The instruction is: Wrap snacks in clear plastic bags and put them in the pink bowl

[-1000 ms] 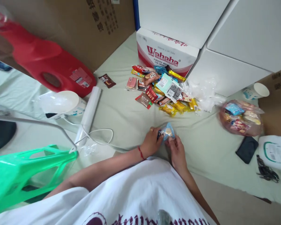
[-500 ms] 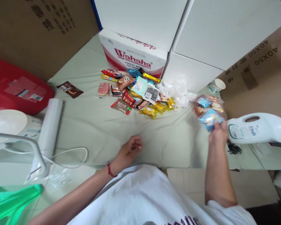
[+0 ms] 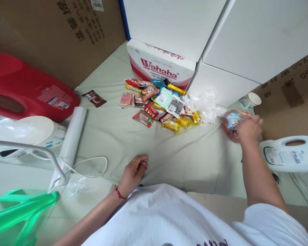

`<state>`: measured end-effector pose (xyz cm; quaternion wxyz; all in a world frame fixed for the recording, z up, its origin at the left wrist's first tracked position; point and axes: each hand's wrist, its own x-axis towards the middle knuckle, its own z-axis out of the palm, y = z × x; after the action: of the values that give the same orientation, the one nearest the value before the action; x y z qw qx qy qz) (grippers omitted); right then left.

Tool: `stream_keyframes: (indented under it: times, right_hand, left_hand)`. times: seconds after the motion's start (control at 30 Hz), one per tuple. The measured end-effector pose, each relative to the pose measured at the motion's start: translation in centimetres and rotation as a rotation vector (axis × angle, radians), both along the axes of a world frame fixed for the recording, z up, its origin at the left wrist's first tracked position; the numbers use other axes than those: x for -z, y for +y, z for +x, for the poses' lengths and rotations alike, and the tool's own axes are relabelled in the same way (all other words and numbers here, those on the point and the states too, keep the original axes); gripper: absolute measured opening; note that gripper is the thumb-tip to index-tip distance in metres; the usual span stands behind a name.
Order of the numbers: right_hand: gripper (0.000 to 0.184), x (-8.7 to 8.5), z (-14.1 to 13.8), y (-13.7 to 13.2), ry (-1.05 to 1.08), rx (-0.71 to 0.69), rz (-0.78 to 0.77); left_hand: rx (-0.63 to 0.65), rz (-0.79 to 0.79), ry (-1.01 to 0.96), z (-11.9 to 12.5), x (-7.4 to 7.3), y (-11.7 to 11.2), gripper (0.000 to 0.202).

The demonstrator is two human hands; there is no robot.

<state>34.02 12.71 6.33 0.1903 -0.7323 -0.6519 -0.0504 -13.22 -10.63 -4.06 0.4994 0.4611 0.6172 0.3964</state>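
My right hand (image 3: pixel 250 127) is over a round, reddish-brown container (image 3: pixel 231 134) at the right of the cloth. Its fingers are curled down into the container and partly hidden. A blue snack packet (image 3: pixel 233 120) shows beside my fingertips, but I cannot make out what the fingers grip. My left hand (image 3: pixel 135 170) rests near the cloth's front edge, its fingers loosely curled around nothing. Beyond it lies a pile of wrapped snacks, with a pale green packet (image 3: pixel 164 97), yellow packets (image 3: pixel 171 125) and a brown-and-red packet (image 3: pixel 143 118).
Behind the snacks stands a Wahaha carton (image 3: pixel 159 66), with crumpled clear plastic (image 3: pixel 207 106) beside it. A paper cup (image 3: pixel 251 100) and a white jug (image 3: pixel 292 155) flank my right hand. At left are a red jug (image 3: pixel 33 85), a white roll (image 3: pixel 73 136) and a cable (image 3: pixel 106 167).
My right hand has carried a blue snack packet forward from the container's near side and now reaches into the container. My left hand has shifted slightly left; the view has swung a little left.
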Motion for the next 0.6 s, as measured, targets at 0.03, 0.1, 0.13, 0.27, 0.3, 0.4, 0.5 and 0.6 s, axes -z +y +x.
stream_keyframes:
  times: [0.03, 0.1, 0.13, 0.27, 0.3, 0.4, 0.5, 0.6]
  right_hand:
    - [0.038, -0.3, -1.1, -0.2, 0.019, 0.031, 0.053]
    - [0.035, -0.1, -3.8, -0.2, 0.084, 0.07, 0.107]
    - [0.034, 0.4, -5.4, 0.2, 0.119, 0.042, 0.085]
    - [0.031, 3.9, -10.2, 2.4, 0.272, -0.034, -0.099]
    - [0.029, 4.5, -10.7, 2.7, 0.321, -0.025, -0.125]
    - [0.028, 5.3, -11.5, 1.6, 0.464, 0.005, -0.08]
    - [0.031, 5.3, -13.7, -3.6, 0.786, -0.011, 0.122]
    - [0.023, 5.8, -18.3, -10.9, 0.987, -0.135, 0.007]
  left_hand:
    - [0.007, 0.0, -0.006, -0.2, 0.1, 0.0, 0.021]
    - [0.019, -0.025, -0.044, -0.4, 0.0, 0.2, 0.023]
    - [0.024, -0.042, -0.064, -0.5, -0.1, 0.3, 0.024]
    - [0.022, -0.072, -0.1, -0.7, -0.5, 0.5, 0.028]
    - [0.013, -0.074, -0.107, -0.7, -0.5, 0.4, 0.028]
    - [-0.034, -0.099, -0.169, -0.8, -1.0, 0.0, 0.029]
    - [-0.046, -0.142, -0.312, -0.1, -2.1, 0.2, 0.032]
    - [0.03, -0.216, -0.485, 2.0, -3.4, 1.7, 0.039]
